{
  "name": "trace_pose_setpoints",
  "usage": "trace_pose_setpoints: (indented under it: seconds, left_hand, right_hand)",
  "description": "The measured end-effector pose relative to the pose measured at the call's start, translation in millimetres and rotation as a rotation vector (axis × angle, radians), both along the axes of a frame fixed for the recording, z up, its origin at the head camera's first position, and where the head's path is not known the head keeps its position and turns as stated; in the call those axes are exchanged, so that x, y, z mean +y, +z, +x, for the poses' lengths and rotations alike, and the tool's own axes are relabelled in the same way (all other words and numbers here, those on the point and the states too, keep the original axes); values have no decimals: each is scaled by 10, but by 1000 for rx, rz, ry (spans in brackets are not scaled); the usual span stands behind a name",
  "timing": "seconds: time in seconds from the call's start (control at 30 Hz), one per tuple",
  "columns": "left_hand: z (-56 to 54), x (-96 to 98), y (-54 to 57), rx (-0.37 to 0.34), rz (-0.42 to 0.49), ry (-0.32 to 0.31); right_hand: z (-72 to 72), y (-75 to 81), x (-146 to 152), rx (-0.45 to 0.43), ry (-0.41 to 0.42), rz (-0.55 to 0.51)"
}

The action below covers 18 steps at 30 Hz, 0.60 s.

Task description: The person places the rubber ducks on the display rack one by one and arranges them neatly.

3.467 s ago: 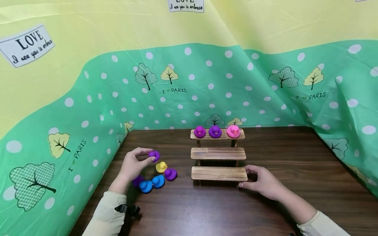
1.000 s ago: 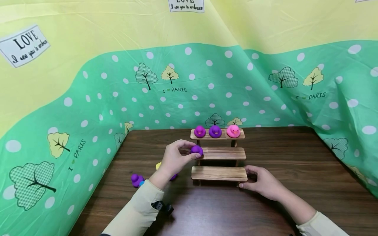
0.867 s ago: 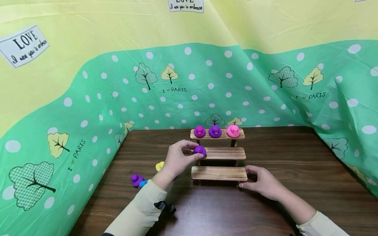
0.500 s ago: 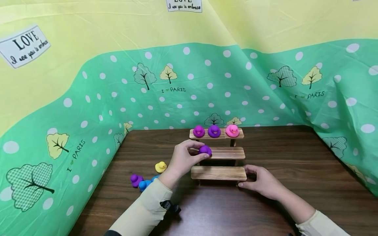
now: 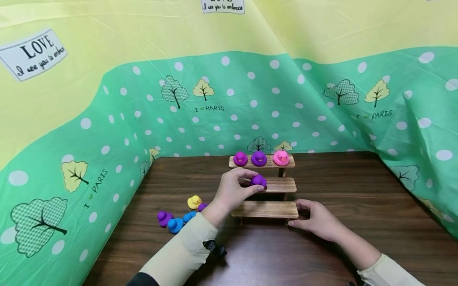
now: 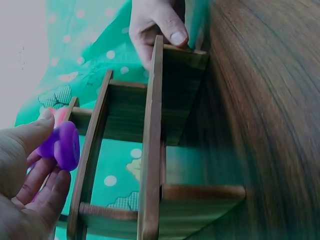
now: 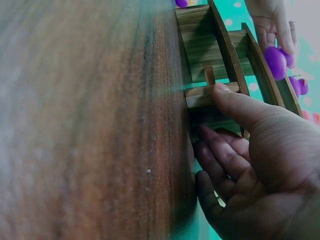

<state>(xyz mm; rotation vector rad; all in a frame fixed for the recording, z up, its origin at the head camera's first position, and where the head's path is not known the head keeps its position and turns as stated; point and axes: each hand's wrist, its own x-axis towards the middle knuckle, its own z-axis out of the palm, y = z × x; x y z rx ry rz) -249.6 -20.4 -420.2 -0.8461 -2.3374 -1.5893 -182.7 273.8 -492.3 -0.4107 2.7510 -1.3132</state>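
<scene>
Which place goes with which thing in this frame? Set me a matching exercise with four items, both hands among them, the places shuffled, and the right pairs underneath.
Things
1. Small yellow toy duck
2. Small pink toy duck
3. Left hand
4. Right hand

Places
A. Gripping the right end of the three-tier wooden stand, at its lowest tier
B. Holding a small purple toy duck at the middle tier
C. On the dark wood-grain tabletop, left of the stand
D. On the top tier, at the right end of the row

Pairs: 1-C, 2-D, 3-B, 4-A
</scene>
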Motion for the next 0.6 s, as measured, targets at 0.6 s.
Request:
trace_pose_setpoints:
  seconds: [0.6]
  left_hand:
    - [69,418,-8,40,-112,22]
  right_hand:
    - [12,30,-8,2,10,4]
